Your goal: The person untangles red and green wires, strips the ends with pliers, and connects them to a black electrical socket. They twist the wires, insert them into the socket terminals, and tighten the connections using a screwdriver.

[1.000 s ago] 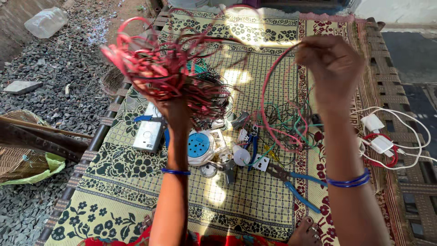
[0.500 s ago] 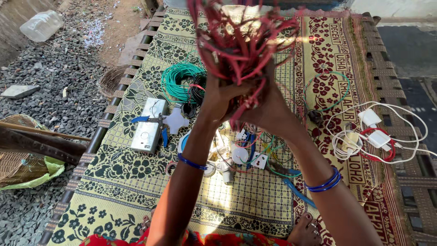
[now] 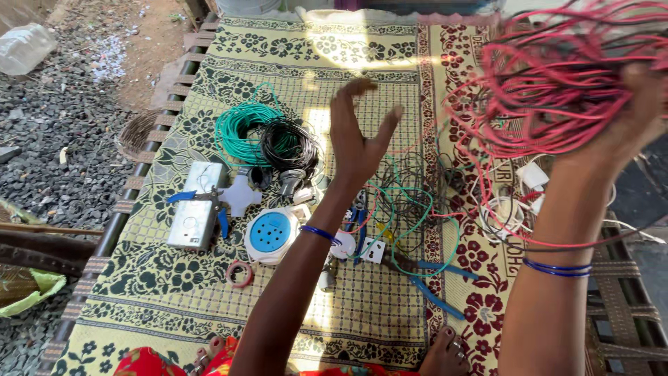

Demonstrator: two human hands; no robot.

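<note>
Your right hand (image 3: 637,115) is up at the right edge of the view, fingers closed around a loose bundle of red wire (image 3: 557,76) — it hangs well above the mat (image 3: 209,292), with strands trailing down toward the tangle of thin wires (image 3: 410,202) below. Your left hand (image 3: 358,143) is raised over the middle of the mat, fingers spread wide and holding nothing.

The likely trouble is snagging. A red strand runs from the bundle down past your right wrist, and others seem to reach into the tangle; pulled higher, they could drag that tangle, or the white adapters (image 3: 532,174) beside it, across the mat. The bundle itself is slack, so loops may slip off your fingers and knot.

Under your left forearm lie the blue socket (image 3: 270,233), a metal box (image 3: 195,216) and blue-handled pliers (image 3: 431,285); the green coil (image 3: 240,132) and black coil (image 3: 289,146) sit touching, farther off. A dropped loop could catch on any of them.
</note>
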